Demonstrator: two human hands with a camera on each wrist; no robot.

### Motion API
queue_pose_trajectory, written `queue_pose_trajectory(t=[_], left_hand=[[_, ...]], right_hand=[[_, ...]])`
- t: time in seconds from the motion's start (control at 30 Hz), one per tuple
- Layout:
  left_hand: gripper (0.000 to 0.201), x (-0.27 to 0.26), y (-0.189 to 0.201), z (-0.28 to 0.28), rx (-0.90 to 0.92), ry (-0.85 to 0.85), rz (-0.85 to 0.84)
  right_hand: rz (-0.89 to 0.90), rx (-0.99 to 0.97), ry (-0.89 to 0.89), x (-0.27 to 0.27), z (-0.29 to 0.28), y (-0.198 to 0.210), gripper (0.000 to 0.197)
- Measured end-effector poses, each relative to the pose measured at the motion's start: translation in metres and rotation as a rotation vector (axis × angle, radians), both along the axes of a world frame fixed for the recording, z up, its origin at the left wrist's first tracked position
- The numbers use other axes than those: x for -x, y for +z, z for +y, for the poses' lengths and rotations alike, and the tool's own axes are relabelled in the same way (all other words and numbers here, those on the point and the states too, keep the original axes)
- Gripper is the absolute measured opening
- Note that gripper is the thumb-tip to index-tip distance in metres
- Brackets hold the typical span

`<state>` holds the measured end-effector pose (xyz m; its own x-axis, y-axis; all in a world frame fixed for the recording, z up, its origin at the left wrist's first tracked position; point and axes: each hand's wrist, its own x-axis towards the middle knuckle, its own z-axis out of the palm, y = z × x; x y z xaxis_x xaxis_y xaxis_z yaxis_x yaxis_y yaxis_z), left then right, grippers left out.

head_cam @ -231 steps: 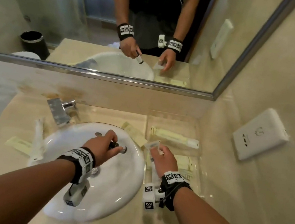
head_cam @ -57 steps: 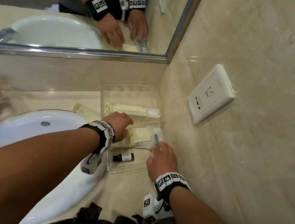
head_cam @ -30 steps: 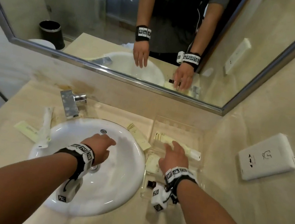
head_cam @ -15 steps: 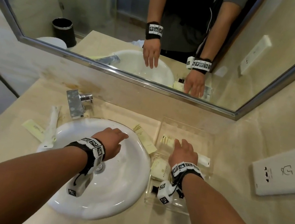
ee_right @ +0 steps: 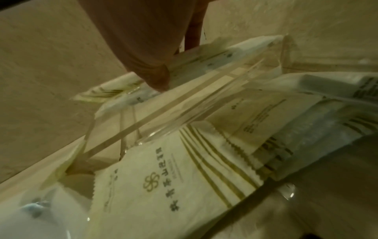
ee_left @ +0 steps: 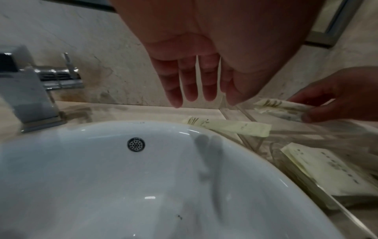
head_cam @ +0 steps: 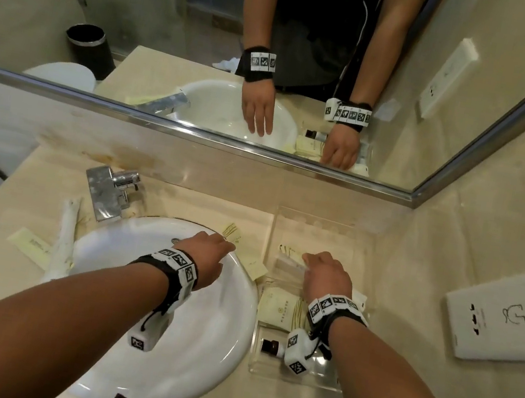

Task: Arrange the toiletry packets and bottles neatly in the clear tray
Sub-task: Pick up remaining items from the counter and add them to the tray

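A clear tray (head_cam: 346,385) stands right of the basin. My right hand (head_cam: 308,262) is in its far section and pinches a long pale-yellow packet (ee_left: 282,108) between thumb and fingers; the thumb (ee_right: 159,80) presses on its wrapper. Square packets (head_cam: 281,306) lie in the middle section. A small dark-capped bottle (head_cam: 271,346) lies in the near one, partly hidden by my wrist camera. My left hand (head_cam: 225,244) hovers open over the basin's far rim, fingers (ee_left: 174,90) straight, just short of another long packet (ee_left: 227,126) lying on the counter against the tray's left wall.
A white basin (head_cam: 212,346) fills the middle of the counter, with a chrome tap (head_cam: 110,187) behind it. Left of the basin lie a flat yellow packet (head_cam: 33,244) and a long white packet (head_cam: 63,242). A mirror lines the back wall, and a wall socket (head_cam: 509,316) sits on the right.
My left hand has reached further across the basin towards the packet beside the tray. My right hand has closed on the long packet in the tray's far section.
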<state>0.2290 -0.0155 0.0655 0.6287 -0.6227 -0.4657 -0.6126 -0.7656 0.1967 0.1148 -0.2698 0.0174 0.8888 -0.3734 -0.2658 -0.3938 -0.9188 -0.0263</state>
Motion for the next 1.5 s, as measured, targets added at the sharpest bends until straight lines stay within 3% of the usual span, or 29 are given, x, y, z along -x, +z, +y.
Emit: queue_pose_trajectory(t=[0.33,0.63,0.77,1.1,1.37,1.5], left_hand=[[0.05,-0.016,-0.033,-0.035,-0.107,-0.094,0.0],[0.054,-0.021,-0.053,-0.055,-0.089,-0.129,-0.015],[0.057,-0.024,-0.055,-0.06,-0.109,-0.139,-0.016],[0.044,-0.032,-0.06,-0.064,-0.013,-0.149,-0.044],[0.046,-0.033,-0.033,-0.046,0.282,0.058,-0.013],[0.03,-0.031,-0.019,-0.035,0.281,0.114,-0.008]], right_hand=[[-0.074,0.024,0.02,-0.001,-0.007,-0.014,0.043],[-0.147,0.014,-0.04,-0.015,-0.009,-0.011,0.027],[-0.151,0.008,-0.038,-0.009,-0.006,-0.02,0.039],[-0.102,-0.014,-0.026,-0.005,-0.001,-0.02,0.043],[-0.074,-0.009,-0.031,-0.013,0.008,-0.007,0.056],[-0.005,-0.001,-0.035,-0.015,0.013,0.001,0.066]])
